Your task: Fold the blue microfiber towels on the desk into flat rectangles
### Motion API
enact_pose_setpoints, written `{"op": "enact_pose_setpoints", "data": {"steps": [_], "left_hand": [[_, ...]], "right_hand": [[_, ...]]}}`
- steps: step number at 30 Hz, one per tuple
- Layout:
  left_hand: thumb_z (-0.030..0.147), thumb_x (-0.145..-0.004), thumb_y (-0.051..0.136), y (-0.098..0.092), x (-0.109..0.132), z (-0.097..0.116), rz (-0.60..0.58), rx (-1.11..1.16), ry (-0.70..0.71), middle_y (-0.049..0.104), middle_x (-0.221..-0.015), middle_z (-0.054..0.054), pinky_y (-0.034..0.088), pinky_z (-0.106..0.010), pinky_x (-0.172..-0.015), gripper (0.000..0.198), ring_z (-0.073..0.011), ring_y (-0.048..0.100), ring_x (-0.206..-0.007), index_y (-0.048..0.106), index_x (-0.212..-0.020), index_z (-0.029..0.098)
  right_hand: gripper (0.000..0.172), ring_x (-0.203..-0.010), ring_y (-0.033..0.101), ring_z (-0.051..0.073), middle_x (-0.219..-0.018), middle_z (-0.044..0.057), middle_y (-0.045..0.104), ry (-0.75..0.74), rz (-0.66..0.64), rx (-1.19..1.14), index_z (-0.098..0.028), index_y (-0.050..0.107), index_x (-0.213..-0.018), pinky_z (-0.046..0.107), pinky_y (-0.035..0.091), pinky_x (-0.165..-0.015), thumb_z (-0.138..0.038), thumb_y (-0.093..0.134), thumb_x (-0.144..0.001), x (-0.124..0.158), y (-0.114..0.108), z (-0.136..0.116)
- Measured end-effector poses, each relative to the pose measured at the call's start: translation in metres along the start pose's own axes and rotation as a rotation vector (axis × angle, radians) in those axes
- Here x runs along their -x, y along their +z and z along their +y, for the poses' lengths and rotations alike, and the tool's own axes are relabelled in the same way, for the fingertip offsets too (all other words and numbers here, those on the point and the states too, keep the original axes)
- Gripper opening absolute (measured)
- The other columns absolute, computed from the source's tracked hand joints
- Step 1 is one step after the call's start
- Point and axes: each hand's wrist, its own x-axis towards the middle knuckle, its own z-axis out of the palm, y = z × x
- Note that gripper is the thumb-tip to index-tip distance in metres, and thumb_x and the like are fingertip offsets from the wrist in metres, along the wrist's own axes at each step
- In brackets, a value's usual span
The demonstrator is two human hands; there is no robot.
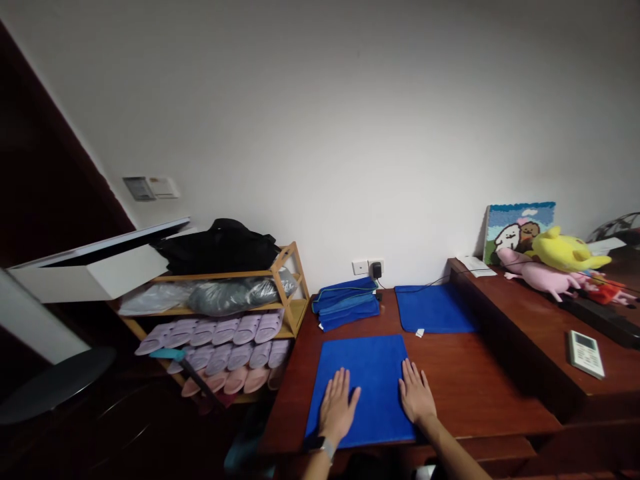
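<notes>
A blue towel lies spread flat on the dark wooden table in front of me. My left hand rests flat on its near left part, fingers stretched out. My right hand lies flat on the towel's right edge, fingers also spread. Neither hand holds anything. A stack of folded blue towels sits at the back of the table near the wall. Another blue towel lies flat to the right of the stack.
A wooden shoe rack with several purple and pink slippers stands left of the table. A raised desk on the right carries plush toys, a picture and a white remote. A wall socket is behind.
</notes>
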Motion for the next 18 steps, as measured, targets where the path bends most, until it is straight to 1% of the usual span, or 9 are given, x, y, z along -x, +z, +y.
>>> {"op": "enact_pose_setpoints", "data": {"steps": [2,3,5,8,10,15,18], "left_hand": [[0.065,-0.103,0.018,-0.004,0.011,-0.035,0.026,-0.028,-0.07,0.024,-0.169,-0.009,0.024,-0.047,-0.128,0.078,-0.0259,0.021,-0.156,0.028,-0.161,0.015],[0.065,-0.102,0.018,-0.005,0.015,-0.047,0.034,-0.034,-0.084,0.023,-0.169,-0.01,0.024,-0.047,-0.128,0.079,-0.0259,0.021,-0.156,0.027,-0.161,0.014],[0.066,-0.102,0.017,-0.006,0.02,-0.058,0.047,-0.041,-0.091,0.023,-0.169,-0.01,0.024,-0.047,-0.127,0.08,-0.0259,0.02,-0.156,0.026,-0.162,0.012],[0.065,-0.103,0.018,-0.007,0.022,-0.054,0.058,-0.045,-0.093,0.024,-0.169,-0.011,0.025,-0.047,-0.127,0.079,-0.026,0.021,-0.156,0.027,-0.161,0.012],[0.064,-0.103,0.018,-0.008,0.021,-0.05,0.054,-0.038,-0.088,0.024,-0.168,-0.012,0.025,-0.047,-0.127,0.079,-0.0258,0.021,-0.156,0.028,-0.161,0.012],[0.065,-0.103,0.018,-0.008,0.021,-0.047,0.065,-0.035,-0.1,0.023,-0.168,-0.012,0.024,-0.045,-0.128,0.08,-0.0249,0.021,-0.156,0.028,-0.161,0.011],[0.064,-0.103,0.017,-0.008,0.02,-0.051,0.061,-0.044,-0.09,0.022,-0.168,-0.011,0.023,-0.046,-0.127,0.079,-0.0251,0.02,-0.156,0.028,-0.161,0.013]], "right_hand": [[0.067,-0.158,0.013,0.021,-0.17,0.003,0.019,0.003,-0.003,-0.001,-0.013,0.021,-0.162,0.044,0.008,-0.128,-0.043,0.014,-0.102,0.0,0.0,-0.001],[0.068,-0.158,0.013,0.021,-0.17,0.003,0.019,0.006,-0.008,0.004,-0.013,0.02,-0.162,0.044,0.008,-0.128,-0.043,0.014,-0.102,-0.001,-0.001,-0.001],[0.068,-0.158,0.013,0.021,-0.17,0.003,0.018,0.012,-0.024,0.016,-0.013,0.019,-0.162,0.044,0.008,-0.128,-0.042,0.013,-0.102,-0.002,-0.004,-0.002],[0.067,-0.158,0.013,0.021,-0.17,0.003,0.018,0.027,-0.055,0.015,-0.014,0.018,-0.163,0.044,0.008,-0.128,-0.042,0.014,-0.102,0.001,-0.009,-0.004],[0.067,-0.158,0.013,0.021,-0.17,0.002,0.018,0.036,-0.055,0.005,-0.016,0.019,-0.163,0.045,0.009,-0.128,-0.043,0.014,-0.102,0.01,-0.008,-0.003],[0.067,-0.158,0.015,0.022,-0.169,0.0,0.021,-0.012,0.023,-0.011,-0.021,0.024,-0.162,0.047,0.013,-0.128,-0.049,0.016,-0.102,0.052,0.012,0.006],[0.067,-0.157,0.017,0.023,-0.169,0.0,0.02,-0.02,0.036,-0.002,-0.019,0.026,-0.162,0.047,0.013,-0.129,-0.049,0.018,-0.102,0.068,0.019,0.009]]}}
